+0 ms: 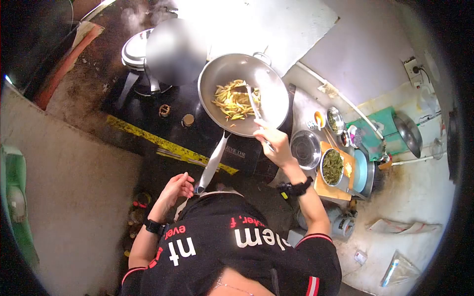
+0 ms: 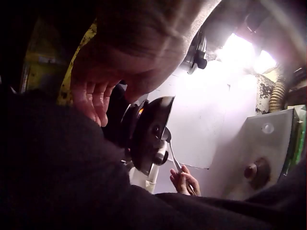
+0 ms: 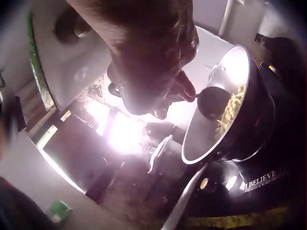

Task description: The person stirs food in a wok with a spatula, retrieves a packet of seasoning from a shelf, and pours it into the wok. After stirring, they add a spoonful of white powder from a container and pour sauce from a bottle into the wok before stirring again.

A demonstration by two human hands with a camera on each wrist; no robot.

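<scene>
My right hand (image 1: 274, 144) grips the handle of a metal ladle, whose head rests among the pale yellow-green strips (image 1: 236, 100) in a large wok (image 1: 274, 81). In the right wrist view the dark ladle head (image 3: 213, 103) is at the strips' edge, with the right hand (image 3: 148, 81) around its handle. The wok's long handle (image 1: 214, 160) points toward the body, held by neither hand. Beside its end, my left hand (image 1: 177, 190) hangs with loosely bent fingers and nothing in them; the left wrist view shows this hand (image 2: 129, 67) close up.
A steaming pot (image 1: 134, 52) stands left of the wok on the black stove. To the right are a glass bowl (image 1: 305, 149), a bowl of green strips (image 1: 332, 166) on a wooden board (image 1: 323, 190), small dishes and a blue bowl (image 1: 360, 170). Two small jars stand before the wok.
</scene>
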